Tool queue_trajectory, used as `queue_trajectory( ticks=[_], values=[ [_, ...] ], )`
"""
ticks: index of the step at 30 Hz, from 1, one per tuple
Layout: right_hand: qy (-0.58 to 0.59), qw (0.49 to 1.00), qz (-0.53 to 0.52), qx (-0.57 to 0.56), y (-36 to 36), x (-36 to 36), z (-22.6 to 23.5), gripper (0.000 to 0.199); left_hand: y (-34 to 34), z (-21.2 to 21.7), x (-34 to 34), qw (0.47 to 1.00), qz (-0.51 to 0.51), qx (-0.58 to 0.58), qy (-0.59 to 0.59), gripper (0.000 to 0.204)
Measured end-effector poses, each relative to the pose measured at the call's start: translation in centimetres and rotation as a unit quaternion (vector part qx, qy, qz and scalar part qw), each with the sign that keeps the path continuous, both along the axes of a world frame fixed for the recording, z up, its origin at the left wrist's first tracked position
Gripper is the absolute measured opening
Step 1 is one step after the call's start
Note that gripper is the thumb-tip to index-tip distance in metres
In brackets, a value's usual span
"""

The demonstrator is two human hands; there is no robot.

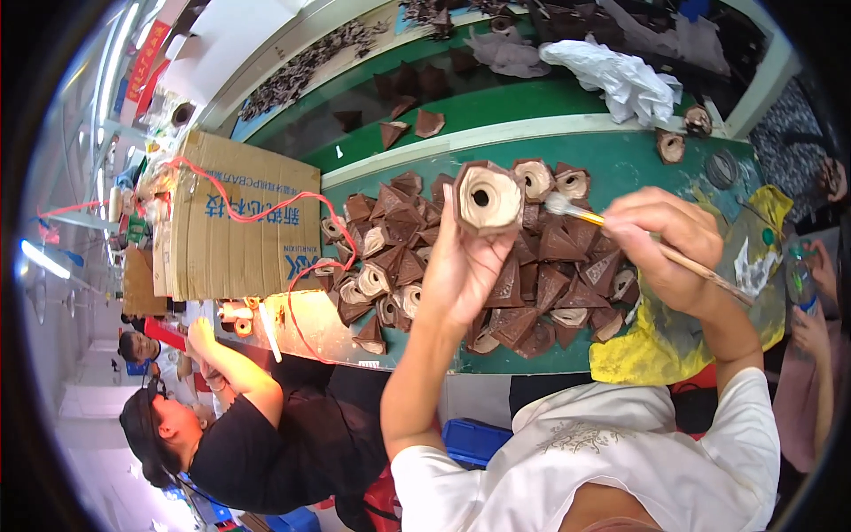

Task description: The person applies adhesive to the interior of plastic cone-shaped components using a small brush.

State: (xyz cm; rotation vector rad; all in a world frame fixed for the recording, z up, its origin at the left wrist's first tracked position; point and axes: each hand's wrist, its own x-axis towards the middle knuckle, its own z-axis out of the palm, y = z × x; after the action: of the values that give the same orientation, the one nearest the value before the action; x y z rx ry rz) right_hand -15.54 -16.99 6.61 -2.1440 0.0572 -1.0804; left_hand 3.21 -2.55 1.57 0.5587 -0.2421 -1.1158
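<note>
My left hand (470,275) grips a brown faceted piece (490,199), its cream-coloured hollow with a dark central hole turned toward me. In my right hand (667,232) is a paintbrush (683,260) with a wooden handle and a yellow band. The pale bristles (558,204) are just right of the held piece; whether they touch anything I cannot tell. Beneath both hands spreads a heap of brown pyramid-like pieces (554,284), some showing cream hollows.
Left of the heap stands a cardboard box (239,230) with a red cord (335,222) across it. Yellow plastic sheeting (656,350) covers the green table's (567,359) right end. A person in black (257,452) works at left; another person's hands hold a bottle (802,279) at right.
</note>
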Motion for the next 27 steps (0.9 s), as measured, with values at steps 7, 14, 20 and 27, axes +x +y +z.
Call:
queue_trajectory(
  ticks=[7,14,20,27],
  values=[
    [-0.069,0.994,0.032,-0.083,1.3,2.1,-0.2,0.009,0.5,-1.3,-3.6,0.999,-0.008,-0.022,0.026,0.043],
    [-0.084,0.991,0.057,-0.091,3.1,2.6,-1.2,0.011,0.9,-1.5,-4.2,0.999,0.005,0.030,0.015,0.045],
    [-0.098,0.983,0.049,-0.144,2.8,2.9,-0.7,0.014,1.5,-1.9,-4.1,1.000,0.001,0.021,0.002,0.045],
    [-0.023,0.983,0.036,-0.177,2.0,1.3,-0.2,0.013,1.8,-2.0,-4.1,0.997,0.011,0.031,-0.064,0.042]
  ],
)
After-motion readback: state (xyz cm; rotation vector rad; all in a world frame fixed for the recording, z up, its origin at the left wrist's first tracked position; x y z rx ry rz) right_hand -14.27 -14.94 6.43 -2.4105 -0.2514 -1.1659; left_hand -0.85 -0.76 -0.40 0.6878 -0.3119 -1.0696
